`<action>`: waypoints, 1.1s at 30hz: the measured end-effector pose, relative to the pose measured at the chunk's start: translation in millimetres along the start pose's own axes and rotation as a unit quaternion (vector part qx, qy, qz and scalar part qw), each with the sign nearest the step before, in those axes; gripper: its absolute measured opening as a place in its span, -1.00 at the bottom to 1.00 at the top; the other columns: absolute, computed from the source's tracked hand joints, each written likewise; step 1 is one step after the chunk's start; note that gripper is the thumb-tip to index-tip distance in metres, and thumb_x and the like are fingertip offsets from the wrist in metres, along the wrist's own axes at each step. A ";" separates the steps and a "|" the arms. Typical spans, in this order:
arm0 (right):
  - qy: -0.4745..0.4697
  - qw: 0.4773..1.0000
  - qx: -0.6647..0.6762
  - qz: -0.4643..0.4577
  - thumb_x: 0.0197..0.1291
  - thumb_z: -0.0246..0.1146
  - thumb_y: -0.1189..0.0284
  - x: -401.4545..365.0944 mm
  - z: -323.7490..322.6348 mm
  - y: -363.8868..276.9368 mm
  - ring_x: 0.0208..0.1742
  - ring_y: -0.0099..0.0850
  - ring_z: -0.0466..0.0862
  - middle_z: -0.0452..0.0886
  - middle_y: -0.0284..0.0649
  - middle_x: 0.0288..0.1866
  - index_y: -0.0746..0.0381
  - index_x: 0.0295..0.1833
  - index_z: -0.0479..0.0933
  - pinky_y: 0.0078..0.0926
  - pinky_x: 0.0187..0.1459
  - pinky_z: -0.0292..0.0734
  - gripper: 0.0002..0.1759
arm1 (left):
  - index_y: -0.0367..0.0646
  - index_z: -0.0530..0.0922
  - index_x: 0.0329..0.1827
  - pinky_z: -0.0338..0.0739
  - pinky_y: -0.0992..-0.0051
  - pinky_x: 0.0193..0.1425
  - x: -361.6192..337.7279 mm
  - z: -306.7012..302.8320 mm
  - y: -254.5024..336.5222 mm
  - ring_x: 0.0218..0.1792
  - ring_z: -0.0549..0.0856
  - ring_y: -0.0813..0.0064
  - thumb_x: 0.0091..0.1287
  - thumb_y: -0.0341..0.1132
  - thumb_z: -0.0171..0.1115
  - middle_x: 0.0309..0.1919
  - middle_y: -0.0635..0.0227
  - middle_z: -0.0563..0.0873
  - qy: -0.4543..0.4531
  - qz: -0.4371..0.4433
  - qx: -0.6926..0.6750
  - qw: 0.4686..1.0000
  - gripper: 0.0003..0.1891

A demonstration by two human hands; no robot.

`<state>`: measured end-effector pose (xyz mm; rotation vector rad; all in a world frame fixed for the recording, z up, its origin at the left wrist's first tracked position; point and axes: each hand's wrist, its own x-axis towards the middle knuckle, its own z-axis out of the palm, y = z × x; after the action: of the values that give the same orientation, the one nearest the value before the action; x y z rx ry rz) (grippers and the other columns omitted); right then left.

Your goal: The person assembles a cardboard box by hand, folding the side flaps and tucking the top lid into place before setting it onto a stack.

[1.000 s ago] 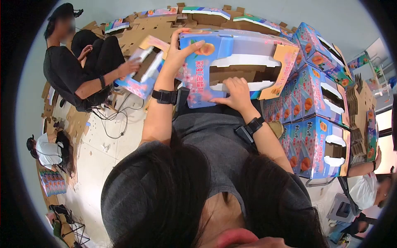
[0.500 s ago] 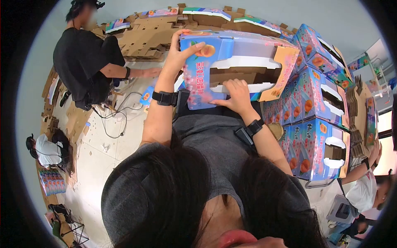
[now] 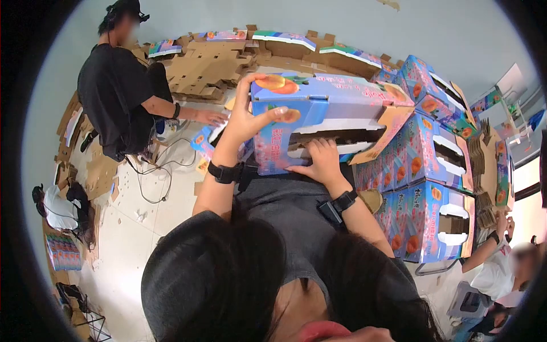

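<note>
A printed peach carton [image 3: 347, 94] in blue and pink is in front of my body, with its top and its windowed front side showing. My left hand [image 3: 248, 117] grips its left end, fingers over the upper edge and thumb pressed on the front. Around the lower edge of the window, my right hand [image 3: 323, 162] is closed, its fingers reaching into the opening and its thumb on the front panel. White flaps border the window, and the inside is dark brown. The carton's underside is hidden.
Stacked peach cartons [image 3: 424, 162] stand close on my right, beside flat cardboard [image 3: 483, 171]. Brown cardboard sheets [image 3: 211, 68] lie along the far wall. A co-worker in black [image 3: 117, 97] crouches at the left, near cables [image 3: 165, 171] on the floor. Other people are at both sides.
The carton sits lower in view and has tipped so more of its top face shows. Both my hands keep their grip. The crouching co-worker's hand has moved slightly down.
</note>
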<state>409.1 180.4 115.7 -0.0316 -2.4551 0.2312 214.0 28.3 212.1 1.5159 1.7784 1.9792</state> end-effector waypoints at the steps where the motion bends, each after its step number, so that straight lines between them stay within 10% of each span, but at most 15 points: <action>1: 0.013 1.000 -0.005 -0.008 -0.18 0.51 -0.25 -0.4 -0.2 -0.2 -0.11 -0.13 0.64 0.67 -0.12 -0.19 0.24 -0.14 0.56 -0.19 0.00 0.42 -0.22 | -0.04 0.29 0.41 0.40 0.31 0.42 -1.2 0.8 -1.1 0.33 0.48 0.35 0.15 -0.28 0.55 0.28 0.22 0.48 0.003 -0.004 -0.008 1.000 -0.22; 26: 0.040 0.991 -0.059 -0.111 -0.21 0.50 -0.21 13.4 -26.1 16.2 -0.22 -0.24 0.61 0.60 -0.23 -0.31 0.18 -0.26 0.53 -0.25 -0.12 0.38 -0.31 | -0.11 0.35 0.37 0.44 0.28 0.41 -10.6 2.2 16.5 0.27 0.55 0.33 0.02 -0.28 0.67 0.25 0.22 0.50 0.071 0.042 -0.070 0.994 -0.16; 33: -0.033 0.979 -0.075 -0.185 -0.20 0.54 -0.16 67.0 -111.5 47.8 -0.38 -0.21 0.48 0.46 -0.24 -0.46 0.18 -0.43 0.43 -0.24 -0.27 0.27 -0.34 | -0.15 0.42 0.31 0.46 0.34 0.34 -18.6 23.4 -4.2 0.22 0.57 0.38 0.17 -0.33 0.54 0.14 0.21 0.58 0.218 -0.184 -0.336 0.898 -0.35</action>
<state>424.7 250.5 234.2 0.3693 -2.4844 -0.1184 237.3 34.7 194.0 0.5127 1.1325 2.4542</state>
